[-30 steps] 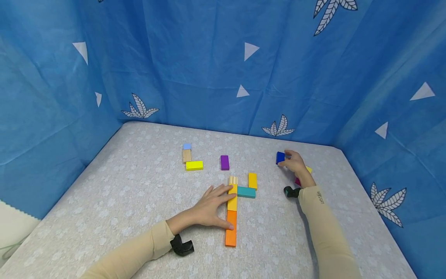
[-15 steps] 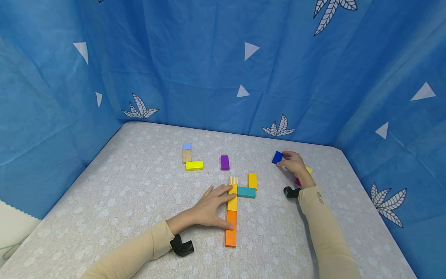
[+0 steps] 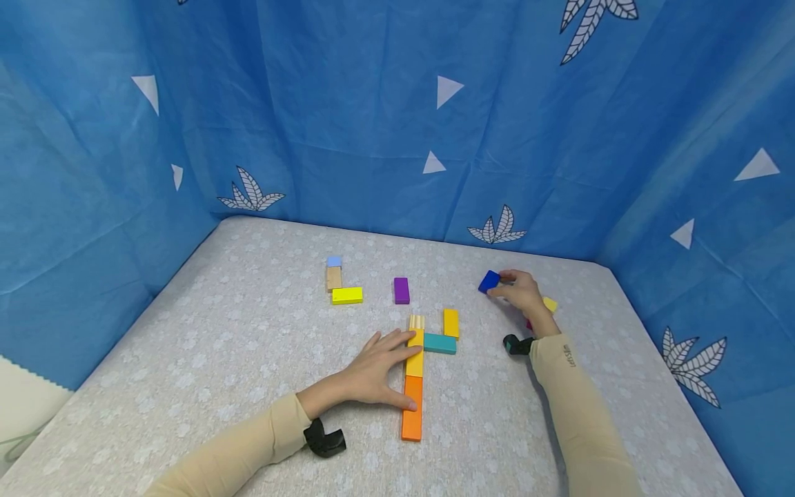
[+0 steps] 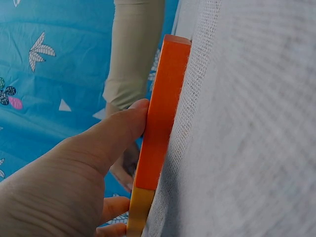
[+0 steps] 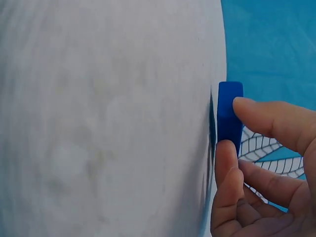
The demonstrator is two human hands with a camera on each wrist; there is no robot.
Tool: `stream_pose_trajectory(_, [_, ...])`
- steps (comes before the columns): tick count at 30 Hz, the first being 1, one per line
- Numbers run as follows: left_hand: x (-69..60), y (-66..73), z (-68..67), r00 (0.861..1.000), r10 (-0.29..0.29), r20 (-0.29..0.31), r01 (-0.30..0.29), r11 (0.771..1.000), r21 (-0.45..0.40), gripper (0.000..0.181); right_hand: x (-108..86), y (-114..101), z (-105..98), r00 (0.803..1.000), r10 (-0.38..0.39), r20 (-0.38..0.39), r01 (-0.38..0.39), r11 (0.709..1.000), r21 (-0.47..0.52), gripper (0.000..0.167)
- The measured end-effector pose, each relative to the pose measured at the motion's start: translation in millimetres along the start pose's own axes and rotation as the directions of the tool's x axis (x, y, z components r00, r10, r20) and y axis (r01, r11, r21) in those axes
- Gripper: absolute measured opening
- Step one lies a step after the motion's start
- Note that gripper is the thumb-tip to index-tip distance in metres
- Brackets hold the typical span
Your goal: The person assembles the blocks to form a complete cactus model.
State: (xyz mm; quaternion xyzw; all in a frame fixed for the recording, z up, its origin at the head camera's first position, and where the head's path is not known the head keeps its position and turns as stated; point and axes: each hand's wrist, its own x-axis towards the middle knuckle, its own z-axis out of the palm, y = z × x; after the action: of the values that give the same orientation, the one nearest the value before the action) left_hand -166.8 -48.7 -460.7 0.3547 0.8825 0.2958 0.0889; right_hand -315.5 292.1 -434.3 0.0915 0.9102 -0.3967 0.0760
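My left hand (image 3: 375, 373) lies with spread fingers over a straight row of blocks. Its thumb touches an orange block (image 3: 413, 424), and its fingertips rest on the yellow-orange block (image 3: 415, 366) beyond it. In the left wrist view the thumb tip meets the orange block (image 4: 165, 113) along its edge. At the back right, my right hand (image 3: 522, 293) pinches a blue block (image 3: 488, 281) between thumb and fingers. The right wrist view has the blue block (image 5: 229, 111) held by its ends, close to the cloth; whether it touches is unclear.
A striped piece (image 3: 417, 322) ends the row, with a teal block (image 3: 440, 344) and a yellow block (image 3: 450, 323) beside it. Farther back lie purple (image 3: 401, 290), bright yellow (image 3: 347, 295), wooden (image 3: 334, 279) and light blue (image 3: 334, 261) blocks. Behind my right wrist is a pale yellow block (image 3: 550, 304).
My right hand has shifted slightly left with the blue block, which has turned from nearly straight to slanted. The left hand and the row of blocks have stayed in place.
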Motion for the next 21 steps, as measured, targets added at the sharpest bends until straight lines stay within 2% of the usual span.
stream_pose_trajectory(6, [0.2, 0.7, -0.8, 1.000, 0.000, -0.001, 0.000, 1.000, 0.002, 0.094, -6.3, -10, 7, 0.998, -0.041, 0.053, 0.040, 0.999, 0.017, 0.070])
stream_pose_trajectory(13, [-0.4, 2.5, -2.3, 1.000, -0.006, 0.002, 0.006, 1.000, -0.006, 0.094, -13.2, -21, 15, 0.985, -0.125, 0.120, 0.125, 0.992, 0.013, 0.067])
stream_pose_trajectory(21, [-0.6, 2.3, -2.1, 1.000, -0.002, 0.002, 0.002, 1.000, -0.002, 0.094, -21.6, -32, 26, 0.972, -0.155, 0.175, 0.155, 0.988, 0.013, 0.064])
